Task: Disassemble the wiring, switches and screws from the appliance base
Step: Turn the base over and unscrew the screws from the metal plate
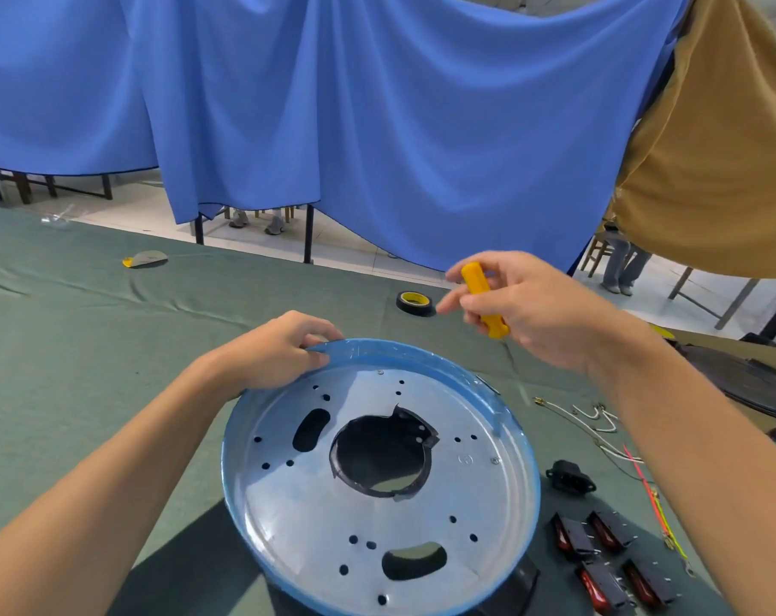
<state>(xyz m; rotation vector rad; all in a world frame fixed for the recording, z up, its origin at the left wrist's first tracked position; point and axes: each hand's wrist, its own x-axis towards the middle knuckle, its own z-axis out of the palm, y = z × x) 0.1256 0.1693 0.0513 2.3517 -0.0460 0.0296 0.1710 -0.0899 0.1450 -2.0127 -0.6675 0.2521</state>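
Right of the appliance base (377, 473), switches (608, 557) and wires (599, 426) crowd the cloth (88, 349); the left side lies open.

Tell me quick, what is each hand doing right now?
Left hand: fingers pinch the far rim of the metal base.
Right hand: fingers curled round the yellow screwdriver, held above the table.

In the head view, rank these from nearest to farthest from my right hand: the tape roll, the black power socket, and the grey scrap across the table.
1. Tape roll, just left of the right hand.
2. Black power socket, lower right, toward the camera.
3. Grey scrap, far left.
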